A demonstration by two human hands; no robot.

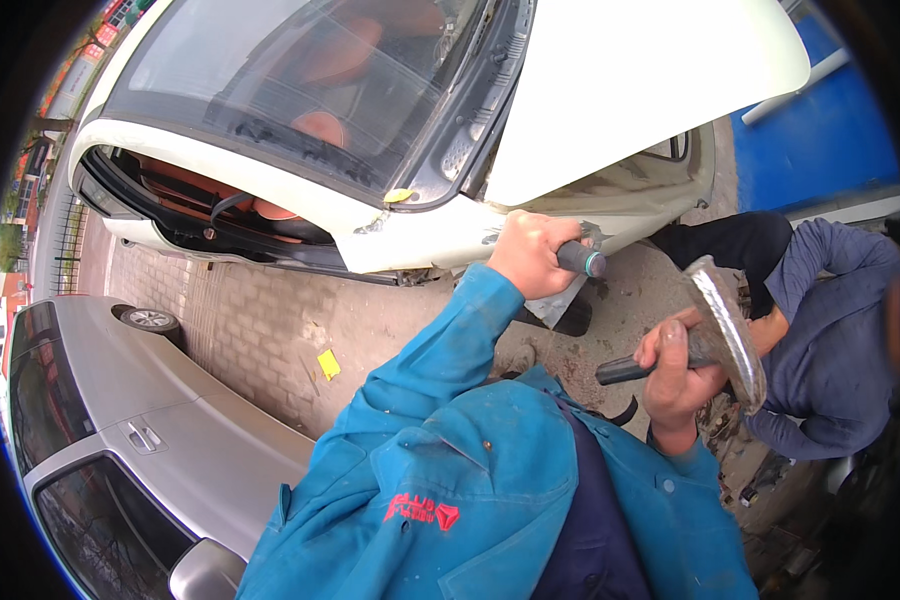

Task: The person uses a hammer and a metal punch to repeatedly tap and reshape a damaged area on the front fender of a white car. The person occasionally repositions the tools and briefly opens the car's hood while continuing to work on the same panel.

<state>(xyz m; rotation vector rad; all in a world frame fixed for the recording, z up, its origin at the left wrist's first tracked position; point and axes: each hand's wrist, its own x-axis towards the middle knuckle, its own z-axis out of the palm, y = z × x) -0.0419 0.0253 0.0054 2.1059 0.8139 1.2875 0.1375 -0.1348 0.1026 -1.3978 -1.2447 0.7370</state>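
Observation:
My left hand (533, 254) is closed around a dark tool handle (581, 259) with a teal ring at its end. It sits right at the front wing of a white car (410, 245), by the scuffed corner below the windscreen; the tool's other end is hidden. Lower right, my right hand (678, 385) grips a hammer by its black handle (622, 372). The hammer's long, curved metal head (727, 335) rises above my fingers, apart from the car.
The car's bonnet (640, 80) is raised and a side door opening gapes. Close on the right crouches a person in a grey-blue top (835, 330). A silver car (170, 400) stands at left. Yellow paper (329, 364) lies on the paving; a blue panel (820, 130) stands upper right.

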